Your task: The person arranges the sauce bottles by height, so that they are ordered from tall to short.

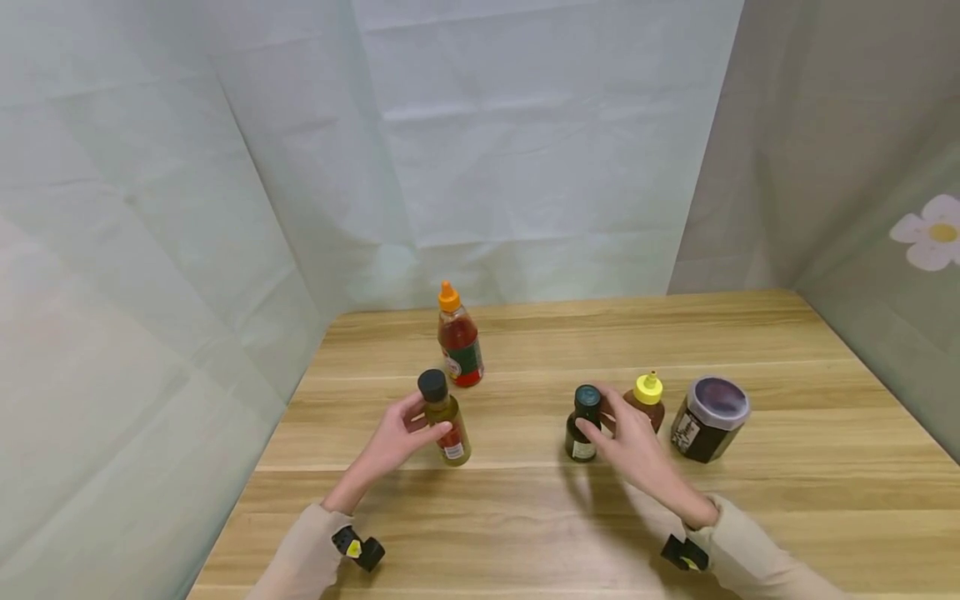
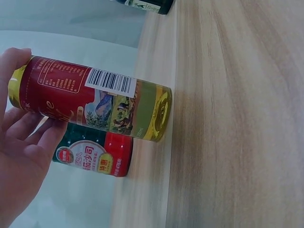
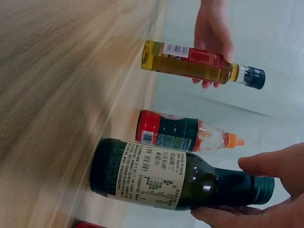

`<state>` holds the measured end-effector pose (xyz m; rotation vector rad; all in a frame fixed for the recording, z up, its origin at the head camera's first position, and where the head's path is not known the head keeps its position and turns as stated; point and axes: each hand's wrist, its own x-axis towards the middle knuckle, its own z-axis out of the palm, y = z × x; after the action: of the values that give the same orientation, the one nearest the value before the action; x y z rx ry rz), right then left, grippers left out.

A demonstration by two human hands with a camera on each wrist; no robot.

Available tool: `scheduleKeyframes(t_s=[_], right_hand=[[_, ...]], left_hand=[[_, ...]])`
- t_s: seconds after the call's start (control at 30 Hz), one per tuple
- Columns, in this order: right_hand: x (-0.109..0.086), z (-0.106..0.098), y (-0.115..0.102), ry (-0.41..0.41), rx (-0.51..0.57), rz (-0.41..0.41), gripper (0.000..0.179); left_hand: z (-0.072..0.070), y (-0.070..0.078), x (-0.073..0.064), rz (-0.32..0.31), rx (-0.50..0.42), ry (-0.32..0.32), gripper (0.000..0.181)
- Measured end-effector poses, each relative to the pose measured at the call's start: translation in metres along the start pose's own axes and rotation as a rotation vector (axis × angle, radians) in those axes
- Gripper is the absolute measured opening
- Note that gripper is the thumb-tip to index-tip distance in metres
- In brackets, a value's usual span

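Note:
My left hand (image 1: 397, 437) grips a glass bottle of yellow oil (image 1: 454, 448) round its upper body, with the thumb across the front. The bottle has a black cap and a red label, and a barcode faces me in the left wrist view. My right hand (image 1: 633, 437) holds a dark green glass bottle (image 3: 152, 175) by its neck, between thumb and fingers. A pale label with small print covers that bottle's body. Both bottles stand nearly upright, their bases at the tabletop. Behind the oil bottle is a red sauce bottle (image 1: 460, 346) with an orange tip.
Right of my right hand stands a brown squeeze bottle (image 1: 648, 392) with a yellow cap, partly hidden by the hand. Beside it is a dark, wide jar (image 1: 708, 421) with a greyish lid. Pale cloth (image 1: 525, 150) hangs behind and beside the wooden table (image 1: 540, 533).

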<state>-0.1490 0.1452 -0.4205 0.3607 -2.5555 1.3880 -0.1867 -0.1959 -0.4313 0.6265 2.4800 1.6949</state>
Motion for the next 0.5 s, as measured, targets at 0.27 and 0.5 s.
scheduleKeyframes(t_s=[0.27,0.5], right_hand=[[-0.0017,0.0049,0.0014,0.063,-0.087,-0.096,0.042],[-0.0013,0.0084,0.0038,0.110,-0.159,-0.151,0.035]], left_hand=[[-0.0005,0.0018,0.0000,0.011,0.024,0.002,0.050],[0.0003,-0.0016,0.0029,0.040,0.116,0.029,0.044]])
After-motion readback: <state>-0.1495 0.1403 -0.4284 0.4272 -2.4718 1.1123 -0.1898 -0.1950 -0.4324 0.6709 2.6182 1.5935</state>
